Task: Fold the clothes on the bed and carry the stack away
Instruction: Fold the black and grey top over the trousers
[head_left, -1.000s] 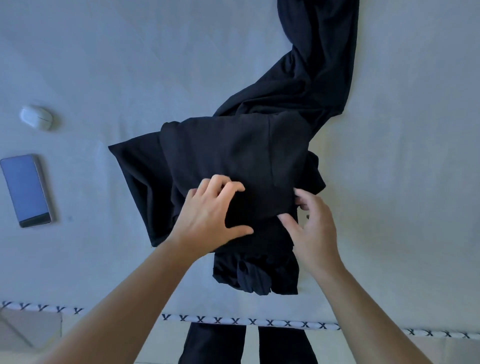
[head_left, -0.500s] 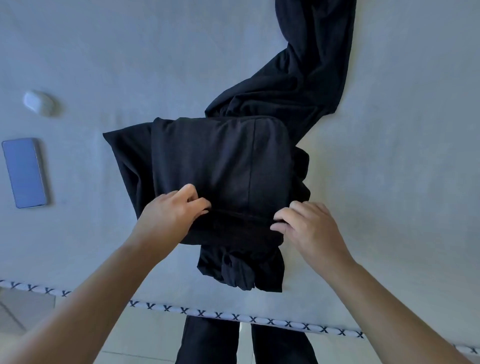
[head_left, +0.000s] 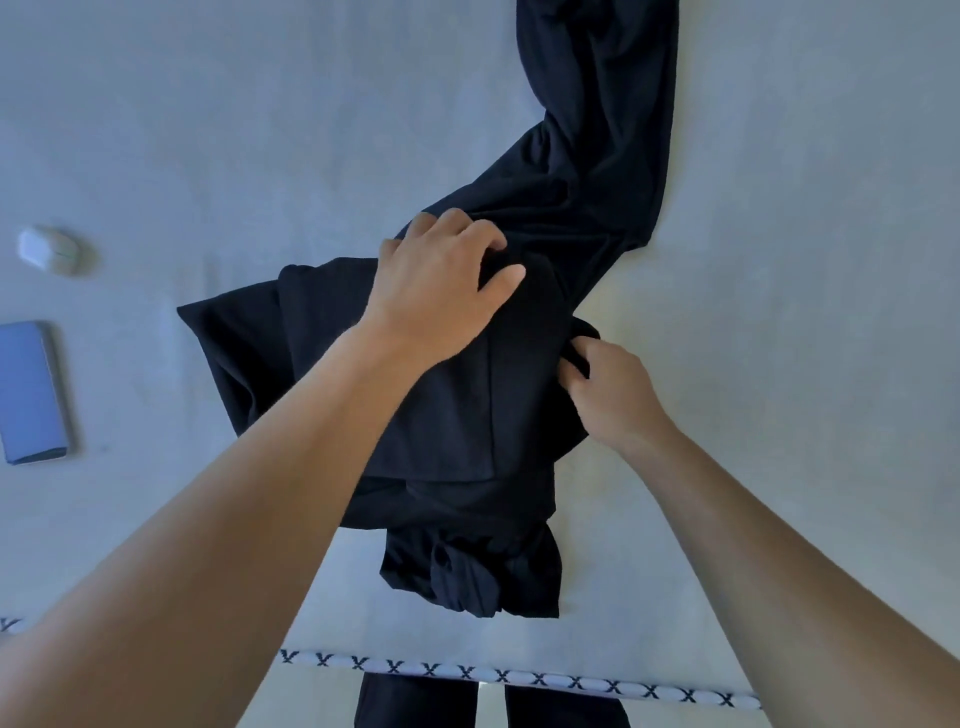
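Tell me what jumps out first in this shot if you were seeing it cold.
The black garment dominates, bunched mid-bed with a long part trailing off to the far edge of the pale bedsheet. Both hands are on it: the left hand grips its far fold, the right hand pinches its right edge. Off left lie a phone and a small white case.
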